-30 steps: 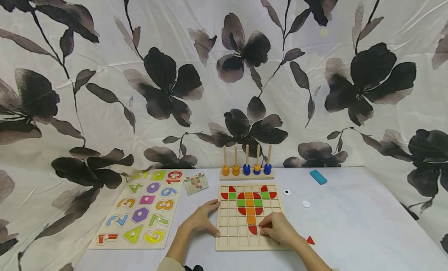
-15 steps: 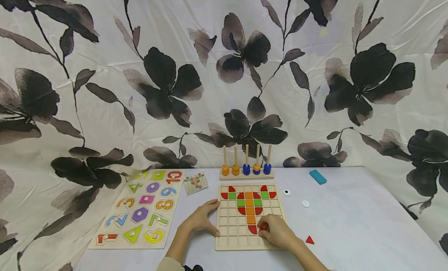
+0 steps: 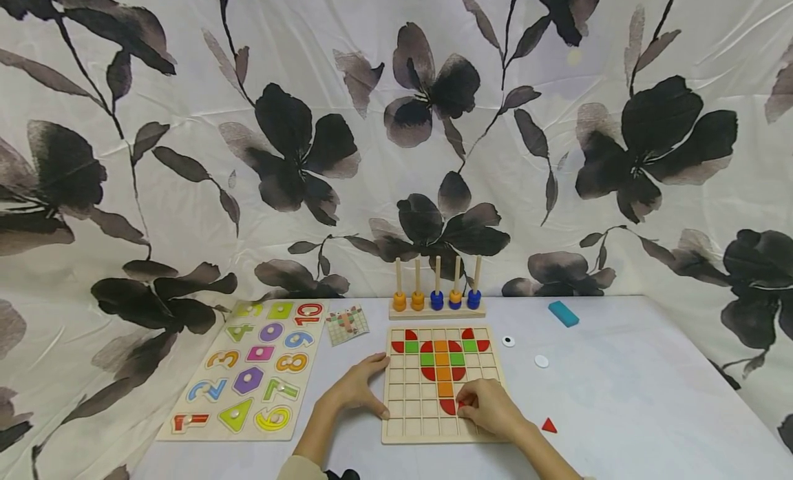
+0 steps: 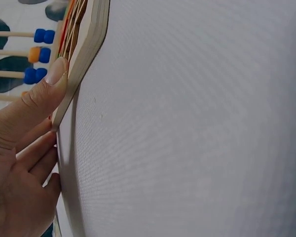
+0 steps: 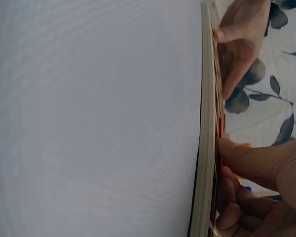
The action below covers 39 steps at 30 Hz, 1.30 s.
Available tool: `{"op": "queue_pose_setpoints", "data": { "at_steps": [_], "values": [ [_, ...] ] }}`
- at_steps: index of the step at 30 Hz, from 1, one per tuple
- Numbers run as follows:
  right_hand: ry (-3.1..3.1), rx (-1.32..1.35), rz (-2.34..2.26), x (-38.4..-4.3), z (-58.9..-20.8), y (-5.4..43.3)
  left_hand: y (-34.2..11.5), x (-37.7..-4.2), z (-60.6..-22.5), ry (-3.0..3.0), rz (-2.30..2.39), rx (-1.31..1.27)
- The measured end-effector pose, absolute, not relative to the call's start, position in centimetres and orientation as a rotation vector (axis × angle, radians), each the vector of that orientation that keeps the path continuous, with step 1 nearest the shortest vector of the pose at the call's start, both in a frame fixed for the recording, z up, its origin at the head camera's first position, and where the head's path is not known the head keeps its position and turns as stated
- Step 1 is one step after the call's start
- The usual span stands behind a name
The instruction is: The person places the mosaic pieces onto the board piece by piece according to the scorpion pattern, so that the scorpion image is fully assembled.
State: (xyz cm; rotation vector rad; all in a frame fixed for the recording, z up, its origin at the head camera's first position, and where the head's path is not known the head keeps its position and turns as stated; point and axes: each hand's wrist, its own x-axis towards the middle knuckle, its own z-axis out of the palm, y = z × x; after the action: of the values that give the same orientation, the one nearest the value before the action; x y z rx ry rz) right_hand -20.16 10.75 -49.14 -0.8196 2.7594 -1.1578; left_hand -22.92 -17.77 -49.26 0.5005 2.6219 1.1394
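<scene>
A wooden grid board (image 3: 409, 428) lies in the middle of the table, with red quarter-circle, green square and orange square pieces set in its cells. My left hand (image 3: 356, 387) rests against the board's left edge, fingers spread, the thumb lower down on the rim; the left wrist view shows that thumb (image 4: 54, 74) on the edge. Over the lower part of the board, my right hand (image 3: 489, 408) pinches a small red piece (image 3: 461, 403) between thumb and fingertips. It sits right beside a red quarter circle (image 3: 447, 406), and the fingers mostly hide its shape.
A wooden number-and-shape puzzle (image 3: 210, 435) lies left, near a small pattern card (image 3: 347, 325). Behind the board stands a peg abacus (image 3: 436, 313) with orange and blue beads. To the right are a teal block (image 3: 563, 313), an eye disc (image 3: 508, 341), a white disc (image 3: 542, 361) and a red triangle (image 3: 548, 425).
My right hand has shifted very slightly left and down, and the red piece now shows between its fingertips next to the placed quarter circle. My left hand has stayed on the board's edge.
</scene>
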Motion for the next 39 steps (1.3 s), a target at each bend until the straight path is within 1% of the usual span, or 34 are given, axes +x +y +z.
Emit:
{"op": "queue_pose_setpoints", "data": {
  "at_steps": [7, 11, 16, 22, 28, 39],
  "values": [
    [2.729, -0.834, -1.168, -20.4, -49.1, 11.1, -17.8, -23.0, -49.3, 2.624, 1.142, 0.505],
    [2.772, -0.797, -1.162, -20.3, -48.9, 11.7, -17.7, -23.0, -49.3, 2.621, 1.139, 0.503],
    [2.877, -0.637, -1.153, -19.7, -48.3, 13.2, -17.7, -22.9, -49.3, 2.620, 1.136, 0.497],
    [2.940, -0.377, -1.063, -18.9, -48.1, 16.6, -17.8, -22.9, -49.3, 2.617, 1.139, 0.495],
    [2.894, -0.234, -0.916, -18.1, -47.9, 19.9, -17.8, -23.0, -49.4, 2.631, 1.133, 0.516],
    [2.823, -0.390, -0.992, -17.7, -48.6, 21.6, -17.9, -23.0, -49.5, 2.637, 1.134, 0.519]
  ]
}}
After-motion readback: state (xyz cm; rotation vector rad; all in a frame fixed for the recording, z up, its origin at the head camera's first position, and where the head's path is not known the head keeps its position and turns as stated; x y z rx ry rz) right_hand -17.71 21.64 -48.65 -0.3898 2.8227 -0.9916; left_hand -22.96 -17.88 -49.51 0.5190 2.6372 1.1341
